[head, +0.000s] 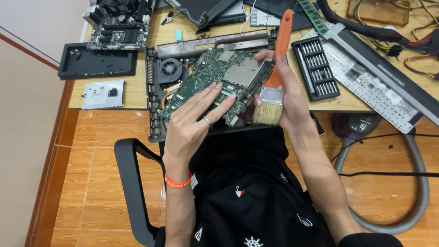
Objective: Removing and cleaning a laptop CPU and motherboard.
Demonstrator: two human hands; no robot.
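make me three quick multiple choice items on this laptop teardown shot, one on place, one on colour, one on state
1. Where is the screwdriver bit case?
A. on the desk beside the right hand
B. on the floor
C. on the chair

2. What colour is the paintbrush handle?
A. blue
B. orange
C. black

3. How is the green circuit board placed?
A. screwed flat into the laptop base
B. lifted and tilted by both hands
C. lying on the floor

Answers: 1 A, it sits on the wooden desk by that hand. 2 B, the handle is plainly orange. 3 B, the left hand fingers and the right hand prop it above the base.
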